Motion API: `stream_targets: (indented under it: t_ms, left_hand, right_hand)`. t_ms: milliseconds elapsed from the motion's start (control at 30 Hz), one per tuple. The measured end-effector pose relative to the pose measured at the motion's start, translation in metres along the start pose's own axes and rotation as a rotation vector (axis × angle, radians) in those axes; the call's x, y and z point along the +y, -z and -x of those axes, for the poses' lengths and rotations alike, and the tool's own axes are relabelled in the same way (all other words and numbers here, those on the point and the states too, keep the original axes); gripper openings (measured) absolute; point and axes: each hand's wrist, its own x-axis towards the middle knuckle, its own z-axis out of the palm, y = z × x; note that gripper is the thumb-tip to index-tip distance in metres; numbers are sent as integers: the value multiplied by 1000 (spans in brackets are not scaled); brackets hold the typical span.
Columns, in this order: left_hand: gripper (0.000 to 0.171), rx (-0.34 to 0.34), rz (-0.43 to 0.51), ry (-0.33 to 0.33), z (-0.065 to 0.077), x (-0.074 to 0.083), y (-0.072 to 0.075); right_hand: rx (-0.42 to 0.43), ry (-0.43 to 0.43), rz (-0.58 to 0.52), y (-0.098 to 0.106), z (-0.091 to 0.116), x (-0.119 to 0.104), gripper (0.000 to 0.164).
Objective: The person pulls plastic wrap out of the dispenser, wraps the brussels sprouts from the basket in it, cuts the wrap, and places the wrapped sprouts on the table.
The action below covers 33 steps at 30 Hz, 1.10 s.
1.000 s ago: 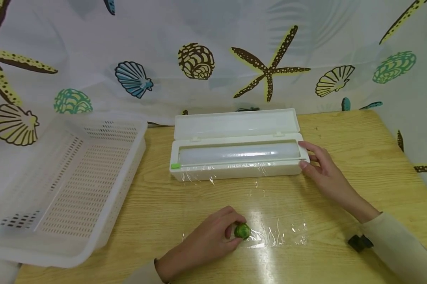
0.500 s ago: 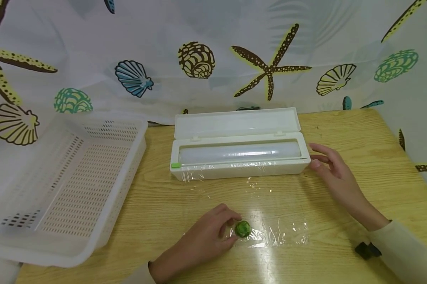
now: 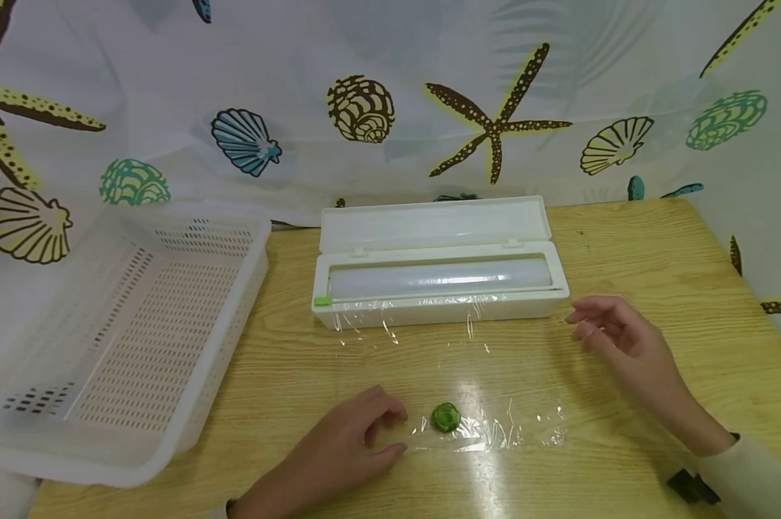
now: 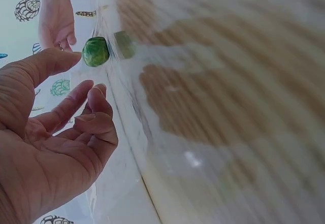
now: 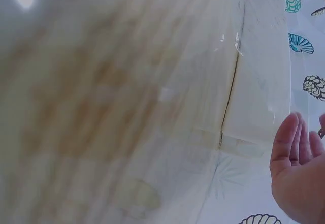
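Observation:
A small round green Brussels sprout (image 3: 446, 417) sits on a sheet of clear cling film (image 3: 526, 425) spread over the wooden table. The film runs forward from a white dispenser box (image 3: 429, 315), whose lid is raised behind its roll (image 3: 422, 278). My left hand (image 3: 347, 447) is left of the sprout, thumb and fingers apart with nothing between them. In the left wrist view the sprout (image 4: 95, 51) appears just beyond the thumb tip. Off the box's front right corner hovers my right hand (image 3: 637, 353), holding nothing, its fingers loosely bent. The right wrist view shows this hand (image 5: 299, 158) at the edge.
On the left stands a large white perforated plastic basket (image 3: 189, 346). A green slider (image 3: 322, 301) is at the box's left end. Behind the table (image 3: 656, 252) hangs a curtain (image 3: 396, 166) printed with shells and starfish. A black object (image 3: 691, 486) is by the right sleeve.
My left hand has let go of the sprout and drawn back to the left. My right hand has left the box's right end and moved right and nearer.

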Motion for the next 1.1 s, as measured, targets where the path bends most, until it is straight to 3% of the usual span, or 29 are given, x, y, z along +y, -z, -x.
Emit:
stream_targets:
  t_ms: [133,300,467,633,800,933,1100]
  left_hand:
    - [25,26,-77,-84,7,-7,4]
    - [24,52,-216,-191,14,-13,6]
    - [32,82,-323,-213,22,-17,10]
    - [33,74,-351,-219,27,-21,15]
    - [36,75,-351,-214,31,-25,19]
    - [35,82,-390,-219,34,-29,20]
    - [30,107,-476,-287,35,-32,19]
  right_hand:
    - [-89,40,123,-2,9,-3,27]
    - [-211,180,220,-7,18,1,39]
    - [-334,261,282,-11,25,4,43]
    - [-460,221,323,-12,36,4,36]
    - [-483,296,402,-14,41,3,40]
    - [-476,435,480,-17,44,6,38]
    - [-468,604,580,-20,48,11,24]
